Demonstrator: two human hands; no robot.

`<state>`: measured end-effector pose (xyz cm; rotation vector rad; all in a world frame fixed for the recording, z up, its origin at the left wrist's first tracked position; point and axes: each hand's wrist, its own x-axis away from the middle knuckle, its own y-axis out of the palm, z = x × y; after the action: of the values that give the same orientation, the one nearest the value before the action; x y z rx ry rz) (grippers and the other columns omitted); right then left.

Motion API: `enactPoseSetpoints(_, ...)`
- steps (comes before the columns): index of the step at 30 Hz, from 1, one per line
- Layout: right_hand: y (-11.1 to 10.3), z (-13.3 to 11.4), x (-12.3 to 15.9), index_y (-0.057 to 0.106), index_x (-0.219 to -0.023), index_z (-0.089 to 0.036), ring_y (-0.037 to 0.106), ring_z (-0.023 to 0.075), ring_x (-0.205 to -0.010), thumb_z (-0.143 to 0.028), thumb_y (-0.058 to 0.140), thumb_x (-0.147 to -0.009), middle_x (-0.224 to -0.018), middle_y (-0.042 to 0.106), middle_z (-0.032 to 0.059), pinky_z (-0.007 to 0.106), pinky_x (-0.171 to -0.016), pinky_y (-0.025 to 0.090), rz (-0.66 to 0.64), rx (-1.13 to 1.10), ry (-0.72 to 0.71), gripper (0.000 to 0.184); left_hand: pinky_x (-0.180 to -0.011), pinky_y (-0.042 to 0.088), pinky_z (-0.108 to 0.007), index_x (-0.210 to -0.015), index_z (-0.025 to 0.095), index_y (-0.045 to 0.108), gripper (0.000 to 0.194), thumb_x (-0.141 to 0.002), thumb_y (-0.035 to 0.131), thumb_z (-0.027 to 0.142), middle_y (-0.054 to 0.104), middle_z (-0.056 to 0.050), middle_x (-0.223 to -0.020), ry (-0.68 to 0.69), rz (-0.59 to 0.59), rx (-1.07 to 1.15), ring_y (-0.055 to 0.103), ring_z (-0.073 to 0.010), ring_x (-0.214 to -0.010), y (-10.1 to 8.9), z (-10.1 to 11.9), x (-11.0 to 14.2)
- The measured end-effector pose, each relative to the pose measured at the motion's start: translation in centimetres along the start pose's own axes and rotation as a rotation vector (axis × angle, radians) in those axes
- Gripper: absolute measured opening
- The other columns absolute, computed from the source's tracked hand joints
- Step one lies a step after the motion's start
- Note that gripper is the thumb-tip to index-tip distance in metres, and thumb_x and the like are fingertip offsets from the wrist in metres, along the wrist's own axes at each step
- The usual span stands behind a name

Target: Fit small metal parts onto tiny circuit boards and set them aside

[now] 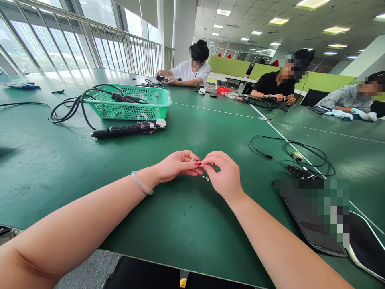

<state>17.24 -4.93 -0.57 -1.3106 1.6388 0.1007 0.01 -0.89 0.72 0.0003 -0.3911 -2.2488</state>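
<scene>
My left hand (pixel 177 165) and my right hand (pixel 224 174) meet fingertip to fingertip just above the green table (pixel 90 176). Both are closed in a pinch on a tiny part that I cannot make out. A small metal piece (pixel 205 178) lies on the table right under the fingers. My left wrist wears a pale bangle (pixel 141 183). A black electric screwdriver (pixel 126 129) lies farther away, to the left of my hands.
A green plastic basket (pixel 132 103) with a black cable stands behind the screwdriver. A dark tablet (pixel 313 216) and a coiled black cable (pixel 294 154) lie at the right. Three other people sit at the far side.
</scene>
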Motion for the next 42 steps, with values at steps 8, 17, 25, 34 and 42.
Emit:
enactPoseSetpoints(8, -0.18, -0.36, 0.01, 0.069, -0.073, -0.027, 0.059, 0.0155, -0.071, -0.02, 0.058, -0.082, -0.078, 0.067, 0.0017, 0.033, -0.067, 0.05, 0.058, 0.07, -0.184, 0.016, -0.075, 0.051, -0.03, -0.086, 0.012, 0.054, 0.036, -0.064, 0.08, 0.024, 0.07, -0.003, -0.074, 0.025, -0.03, 0.033, 0.069, -0.0145, -0.075, -0.13, -0.11, -0.11)
enactPoseSetpoints(17, -0.27, -0.47, -0.11, 0.066, -0.075, -0.024, 0.057, 0.0142, -0.07, -0.023, 0.061, -0.08, -0.082, 0.064, 0.0018, 0.03, -0.063, 0.049, 0.016, -0.196, 0.162, 0.007, -0.076, 0.051, -0.031, -0.082, 0.012, 0.054, 0.036, -0.062, 0.081, 0.023, 0.071, -0.005, -0.076, 0.082, 0.019, -0.004, 0.068, -0.014, -0.074, -0.53, -0.24, -0.34)
enactPoseSetpoints(25, -0.46, -0.27, -0.13, 0.071, -0.088, -0.028, 0.061, 0.0164, -0.078, -0.023, 0.059, -0.082, -0.088, 0.071, 0.0002, 0.034, -0.074, 0.051, -0.091, 0.01, -0.012, 0.014, -0.074, 0.051, -0.029, -0.08, 0.011, 0.053, 0.035, -0.063, 0.08, 0.025, 0.07, -0.005, -0.073, 0.093, 0.053, -0.053, 0.068, -0.0138, -0.074, -0.61, -0.44, -0.6)
enactPoseSetpoints(34, -0.23, -0.73, 0.08, 0.072, -0.075, -0.027, 0.064, 0.0173, -0.079, -0.019, 0.062, -0.076, -0.081, 0.072, -0.0003, 0.034, -0.073, 0.053, -0.078, -0.06, 0.143, 0.013, -0.07, 0.05, -0.028, -0.081, 0.013, 0.053, 0.031, -0.064, 0.078, 0.022, 0.07, -0.002, -0.07, 0.124, 0.1, -0.263, 0.067, -0.0132, -0.07, -0.55, -0.43, -0.55)
enactPoseSetpoints(42, -0.37, -0.32, -0.39, 0.074, -0.073, -0.021, 0.064, 0.0177, -0.069, -0.031, 0.067, -0.071, -0.076, 0.072, 0.0044, 0.032, -0.063, 0.051, -0.083, -0.331, 0.502, 0.011, -0.074, 0.052, -0.032, -0.082, 0.012, 0.053, 0.035, -0.062, 0.08, 0.024, 0.071, -0.006, -0.076, 0.006, 0.072, -0.224, 0.068, -0.016, -0.075, -0.94, -0.78, -0.77)
